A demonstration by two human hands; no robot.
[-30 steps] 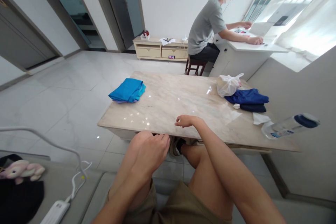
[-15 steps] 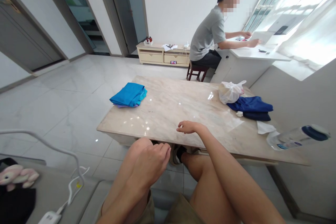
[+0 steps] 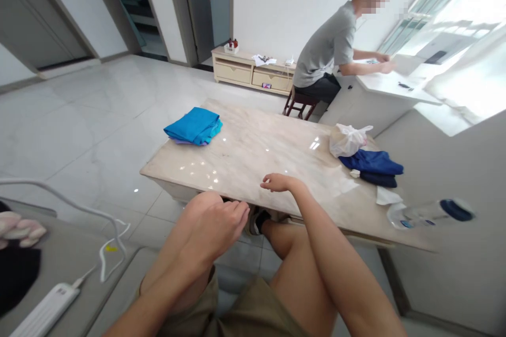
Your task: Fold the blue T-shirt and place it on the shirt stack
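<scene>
My left hand (image 3: 223, 226) rests on my left knee, its back turned up and its fingers loosely bent over the inner side; the fingertips are partly hidden, and I see nothing held. By the table's near edge, my right hand (image 3: 276, 182) hangs with its wrist bent and fingers slightly apart, nothing in them. Before me is a low marble-topped table (image 3: 253, 142). A folded stack of blue cloth (image 3: 193, 126) lies at its left end, apart from both hands.
On the table's right are a knotted white plastic bag (image 3: 348, 140), dark blue cloth (image 3: 371, 162), white paper (image 3: 387, 196) and a clear bottle (image 3: 430, 213) with a dark lid. A person (image 3: 326, 47) sits at a white desk (image 3: 391, 84). Left, a white power strip (image 3: 49, 310) lies on the sofa (image 3: 130, 274).
The camera view has tilted and shifted, so most things sit at slightly different places in it. Both hands keep nearly the same pose. The cloth stack stays where it was on the table.
</scene>
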